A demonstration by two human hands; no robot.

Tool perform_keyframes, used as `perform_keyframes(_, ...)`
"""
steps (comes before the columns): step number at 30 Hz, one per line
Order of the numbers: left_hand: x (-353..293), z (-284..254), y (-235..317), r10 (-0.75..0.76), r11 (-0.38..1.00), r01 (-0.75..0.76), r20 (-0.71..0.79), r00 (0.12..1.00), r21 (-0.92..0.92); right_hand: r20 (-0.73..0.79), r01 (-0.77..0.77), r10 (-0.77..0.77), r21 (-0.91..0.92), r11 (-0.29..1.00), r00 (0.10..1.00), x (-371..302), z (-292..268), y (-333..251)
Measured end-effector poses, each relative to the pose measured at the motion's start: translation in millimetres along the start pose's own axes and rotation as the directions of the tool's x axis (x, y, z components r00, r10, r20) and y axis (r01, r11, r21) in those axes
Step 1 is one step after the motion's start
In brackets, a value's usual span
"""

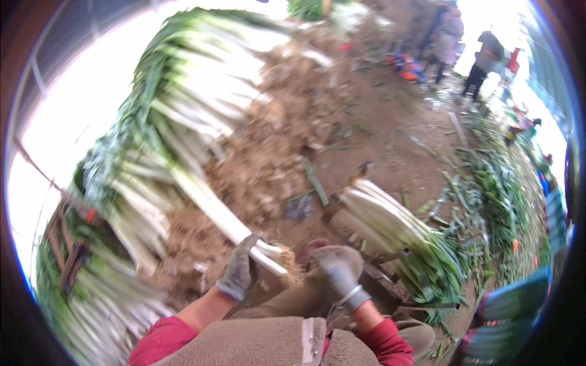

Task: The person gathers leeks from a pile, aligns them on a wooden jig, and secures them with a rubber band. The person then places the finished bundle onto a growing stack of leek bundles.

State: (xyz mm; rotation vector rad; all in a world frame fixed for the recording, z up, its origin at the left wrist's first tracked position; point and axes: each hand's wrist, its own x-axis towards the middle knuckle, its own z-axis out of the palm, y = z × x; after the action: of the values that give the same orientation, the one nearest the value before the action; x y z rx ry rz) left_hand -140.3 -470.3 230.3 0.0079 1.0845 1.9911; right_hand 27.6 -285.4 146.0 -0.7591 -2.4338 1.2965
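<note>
My left hand (240, 268), in a grey work glove, is closed round the white lower end of a leek (213, 207). Brown, stringy roots (293, 271) stick out beyond the hand toward my right, while the green leaves trail back up to the left over the big leek pile (207, 67). My right hand (342, 274), gloved in grey with a pale cuff, is just right of the roots, over my knee. Blur smears its fingers, so whether they hold anything cannot be made out. On its far right lies a bundle of leeks (390, 219) without visible roots, resting on a low dark metal stand (390, 287).
More rooted leeks (104, 305) lie at my near left beside a wooden frame (70, 265). Cut green leaves (488, 189) cover the ground to the right. Dark green crates or packs (513, 299) sit at the near right. Two people (485, 61) stand far off.
</note>
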Motion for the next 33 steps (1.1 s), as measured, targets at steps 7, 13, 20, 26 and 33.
perform_keyframes(7,15.4,60.2,-53.5,-0.018,1.000,0.012,0.247,0.969,0.029,-0.089,0.072,0.017,0.890,0.451,0.996,-51.2,38.7,-56.4)
perform_keyframes(13,-16.1,110.3,-93.6,-0.342,0.898,0.438,0.553,0.760,-0.046,-0.553,0.222,0.216,0.618,0.755,0.805,-43.5,-12.6,-36.1)
perform_keyframes(20,-47.2,158.0,-116.0,-0.458,0.878,0.203,0.642,0.615,0.432,-0.542,0.539,0.407,0.832,0.134,0.735,-79.8,-102.2,-24.7)
perform_keyframes(26,-51.4,175.4,-85.8,0.039,0.139,-0.989,0.997,0.062,0.056,-0.609,0.663,0.410,0.749,0.014,0.679,-100.2,-194.7,-35.4)
perform_keyframes(33,19.6,233.9,-90.4,0.070,-0.105,-0.963,0.968,0.241,0.247,-0.693,0.699,0.164,0.714,0.022,0.702,-73.7,-256.6,-75.1)
